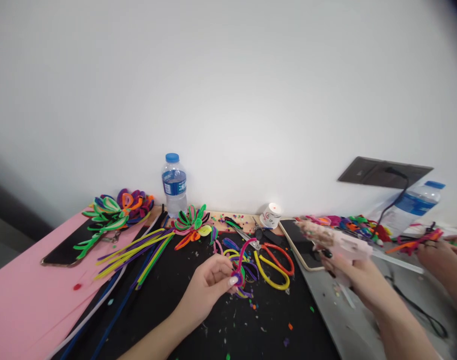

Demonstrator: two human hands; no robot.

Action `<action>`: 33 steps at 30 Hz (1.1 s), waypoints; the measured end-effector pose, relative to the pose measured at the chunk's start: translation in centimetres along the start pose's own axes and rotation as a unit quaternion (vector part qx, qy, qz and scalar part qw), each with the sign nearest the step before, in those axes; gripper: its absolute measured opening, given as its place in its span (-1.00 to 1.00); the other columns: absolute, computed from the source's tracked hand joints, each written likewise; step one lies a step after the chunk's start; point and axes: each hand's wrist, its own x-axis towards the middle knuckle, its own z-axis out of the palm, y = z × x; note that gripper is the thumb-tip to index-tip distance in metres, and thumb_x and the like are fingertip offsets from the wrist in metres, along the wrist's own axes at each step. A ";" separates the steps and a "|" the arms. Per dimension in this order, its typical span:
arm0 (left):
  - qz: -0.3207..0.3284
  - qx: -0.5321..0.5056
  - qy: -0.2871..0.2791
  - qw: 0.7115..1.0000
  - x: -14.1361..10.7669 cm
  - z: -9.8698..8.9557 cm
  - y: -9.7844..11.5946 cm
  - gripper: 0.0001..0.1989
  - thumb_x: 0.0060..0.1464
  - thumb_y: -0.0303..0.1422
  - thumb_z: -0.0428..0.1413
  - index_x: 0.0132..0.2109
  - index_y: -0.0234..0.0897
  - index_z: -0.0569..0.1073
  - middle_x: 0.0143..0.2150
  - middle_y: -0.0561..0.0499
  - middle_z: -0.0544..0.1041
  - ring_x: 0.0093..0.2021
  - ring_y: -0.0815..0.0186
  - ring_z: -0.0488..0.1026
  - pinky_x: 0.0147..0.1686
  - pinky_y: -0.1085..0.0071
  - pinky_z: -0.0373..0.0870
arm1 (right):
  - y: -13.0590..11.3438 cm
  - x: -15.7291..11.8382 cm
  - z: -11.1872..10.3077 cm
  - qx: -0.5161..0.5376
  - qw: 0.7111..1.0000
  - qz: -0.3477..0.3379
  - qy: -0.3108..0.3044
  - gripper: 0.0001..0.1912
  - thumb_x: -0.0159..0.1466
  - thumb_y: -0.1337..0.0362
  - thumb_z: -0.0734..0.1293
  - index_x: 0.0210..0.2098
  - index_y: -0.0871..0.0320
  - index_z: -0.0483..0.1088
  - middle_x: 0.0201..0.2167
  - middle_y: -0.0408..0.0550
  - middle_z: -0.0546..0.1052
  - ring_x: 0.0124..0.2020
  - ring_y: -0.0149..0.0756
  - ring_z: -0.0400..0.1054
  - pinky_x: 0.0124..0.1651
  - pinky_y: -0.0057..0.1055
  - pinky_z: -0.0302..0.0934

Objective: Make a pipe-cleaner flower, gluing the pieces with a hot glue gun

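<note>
My left hand (209,277) is pinched over the black mat, its thumb and fingers closed on a magenta pipe cleaner (245,249) with a coiled purple end. The pipe cleaner's free part curves upward. At the right, my right hand (358,280) is wrapped round a pale pink glue gun (350,245), whose nozzle end points left and is blurred. Scissors (275,272) with red and yellow handle loops lie just right of my left hand. Beneath that hand are purple and yellow pipe cleaner loops (253,272), partly hidden by the fingers.
Pipe cleaner flowers (192,225) and a water bottle (174,187) stand along the wall. A dark phone (68,245) lies left, a light-rimmed tablet (301,245) right of centre, near a paper cup (271,216). Another person's hand (440,257) works at far right, beside a cable (419,307).
</note>
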 end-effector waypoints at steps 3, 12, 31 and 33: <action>0.004 0.006 0.006 1.000 0.0 0.0 -0.1 -0.83 -0.15 -0.40 0.24 -0.39 -0.29 0.39 -0.51 0.11 0.45 -0.50 0.38 0.42 -0.43 0.45 0.35 | 0.0 -0.9 3.0 0.121 0.979 0.080 -0.140 -0.63 -0.08 0.02 0.42 -0.48 0.22 0.44 -0.69 -0.09 0.39 -0.66 -0.37 0.18 -0.61 -0.45 0.08; 0.013 0.010 0.007 1.000 0.0 -0.1 -0.1 -0.83 -0.13 -0.43 0.22 -0.35 -0.29 0.38 -0.51 0.13 0.42 -0.49 0.38 0.39 -0.41 0.45 0.34 | 0.9 -3.3 8.5 0.177 0.941 0.129 -0.259 -0.61 -0.10 -0.02 0.41 -0.58 0.22 0.35 -0.76 -0.25 0.24 -0.71 -0.52 -0.02 -0.65 -0.55 -0.16; 0.010 0.026 0.003 1.000 0.0 0.2 0.1 -0.85 -0.11 -0.43 0.21 -0.36 -0.28 0.38 -0.50 0.13 0.39 -0.49 0.39 0.39 -0.41 0.47 0.32 | 1.0 -3.4 8.6 0.176 0.946 0.133 -0.239 -0.66 -0.08 0.10 0.42 -0.43 0.22 0.37 -0.71 -0.27 0.28 -0.68 -0.55 -0.03 -0.64 -0.58 -0.18; 0.009 0.029 0.003 1.000 0.0 0.2 0.0 -0.85 -0.11 -0.44 0.21 -0.36 -0.28 0.37 -0.50 0.13 0.39 -0.50 0.40 0.39 -0.41 0.47 0.32 | 1.0 -3.4 8.5 0.178 0.945 0.136 -0.238 -0.64 -0.09 0.09 0.43 -0.41 0.21 0.37 -0.70 -0.26 0.30 -0.68 -0.54 -0.02 -0.64 -0.58 -0.17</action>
